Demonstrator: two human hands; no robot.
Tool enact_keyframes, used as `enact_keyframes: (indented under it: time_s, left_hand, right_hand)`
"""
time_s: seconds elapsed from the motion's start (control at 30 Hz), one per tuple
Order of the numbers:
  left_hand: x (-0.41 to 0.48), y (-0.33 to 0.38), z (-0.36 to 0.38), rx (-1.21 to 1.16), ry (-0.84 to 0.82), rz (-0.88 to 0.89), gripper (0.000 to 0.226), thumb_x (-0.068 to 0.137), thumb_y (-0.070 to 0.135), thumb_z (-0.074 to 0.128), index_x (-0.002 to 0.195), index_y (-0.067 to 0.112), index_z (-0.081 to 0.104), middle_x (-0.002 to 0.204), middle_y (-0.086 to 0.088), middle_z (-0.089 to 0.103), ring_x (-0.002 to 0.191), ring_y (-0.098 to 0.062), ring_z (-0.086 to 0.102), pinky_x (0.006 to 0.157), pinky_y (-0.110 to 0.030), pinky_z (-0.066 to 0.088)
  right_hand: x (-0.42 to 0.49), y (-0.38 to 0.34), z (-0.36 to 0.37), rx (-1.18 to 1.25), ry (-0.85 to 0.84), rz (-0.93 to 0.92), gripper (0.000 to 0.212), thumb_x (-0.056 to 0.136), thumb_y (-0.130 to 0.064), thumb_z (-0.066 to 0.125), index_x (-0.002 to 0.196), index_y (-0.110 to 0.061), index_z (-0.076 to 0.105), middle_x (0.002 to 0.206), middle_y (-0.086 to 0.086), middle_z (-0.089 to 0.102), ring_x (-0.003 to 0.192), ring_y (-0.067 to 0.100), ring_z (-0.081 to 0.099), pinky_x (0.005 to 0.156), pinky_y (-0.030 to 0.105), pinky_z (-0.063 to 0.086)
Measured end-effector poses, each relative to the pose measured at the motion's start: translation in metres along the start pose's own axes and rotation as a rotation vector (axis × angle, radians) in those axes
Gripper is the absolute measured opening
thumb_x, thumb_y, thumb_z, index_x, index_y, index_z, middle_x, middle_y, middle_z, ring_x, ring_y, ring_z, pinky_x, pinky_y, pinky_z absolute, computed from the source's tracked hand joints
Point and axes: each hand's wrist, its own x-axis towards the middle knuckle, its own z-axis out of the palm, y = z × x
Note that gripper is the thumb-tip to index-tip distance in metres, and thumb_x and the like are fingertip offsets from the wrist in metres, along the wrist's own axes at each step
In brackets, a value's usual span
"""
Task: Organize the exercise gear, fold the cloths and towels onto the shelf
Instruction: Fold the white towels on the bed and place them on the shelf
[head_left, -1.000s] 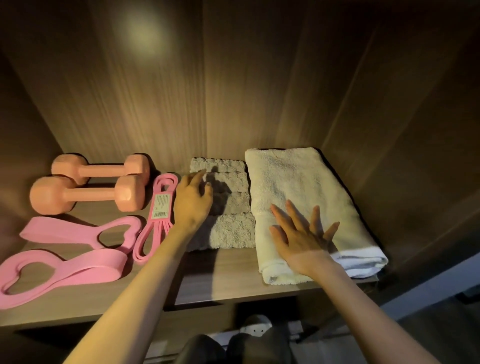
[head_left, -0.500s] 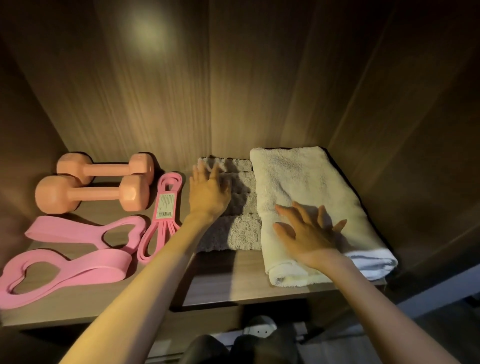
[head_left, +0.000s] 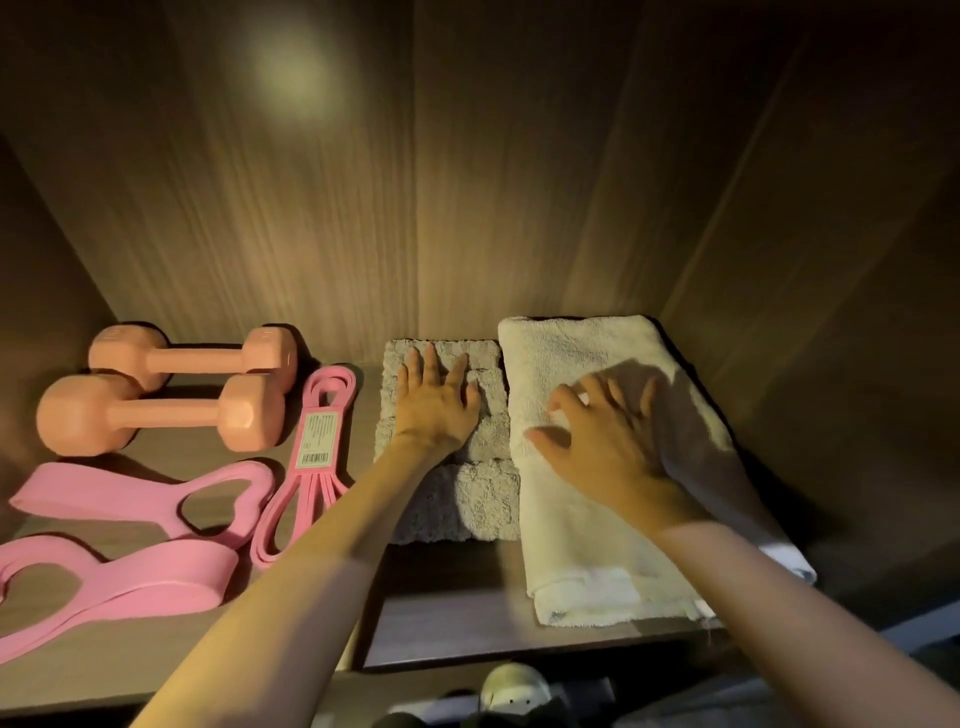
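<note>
At the left of the shelf (head_left: 447, 597), the dumbbells (head_left: 156, 415) and pink bands (head_left: 171, 569) lie grouped, gear kept together. My left hand (head_left: 434, 410) lies flat, fingers straight, on the folded grey cloth (head_left: 478, 504) to press it smooth (gripping nothing). Just beside it, my right hand (head_left: 602, 447), fingers spread, presses the folded cream towel (head_left: 576, 551) flat, holding nothing.

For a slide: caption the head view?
On the shelf: left hand flat on grey cloth, right hand on folded white towel.
</note>
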Motion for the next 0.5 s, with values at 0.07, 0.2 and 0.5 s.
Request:
enact_keyframes:
  time_s: [0.07,0.2,0.5]
  left_hand:
    - [-0.001,-0.001,0.001,-0.003,0.0,0.009,0.054,0.101,0.044,0.021,0.152,0.029,0.013,0.159,-0.016,-0.004,0.146,-0.033,-0.01,0.117,-0.042,-0.009]
    - [0.0,-0.007,0.003,0.013,-0.016,0.034,0.056,0.1,0.045,0.021,0.153,0.03,0.011,0.159,-0.015,-0.006,0.146,-0.032,-0.011,0.117,-0.042,-0.01]
    - [0.002,-0.012,0.001,0.056,-0.047,0.033,0.056,0.099,0.046,0.019,0.152,0.031,0.007,0.16,-0.012,-0.009,0.146,-0.029,-0.013,0.116,-0.039,-0.012]
  right_hand:
    - [0.026,-0.009,-0.003,0.081,0.033,-0.04,0.046,0.092,-0.053,0.043,0.134,-0.037,0.043,0.146,-0.004,0.036,0.142,0.023,0.021,0.11,0.068,-0.001]
    - [0.047,-0.016,0.017,0.201,-0.194,0.016,0.053,0.1,-0.052,0.021,0.148,-0.049,-0.001,0.158,-0.018,-0.015,0.143,0.022,-0.026,0.101,0.066,-0.022]
    - [0.041,0.007,0.032,0.173,-0.297,-0.025,0.053,0.099,-0.054,0.01,0.15,-0.043,0.0,0.161,-0.011,-0.006,0.148,0.016,-0.012,0.114,0.058,-0.012]
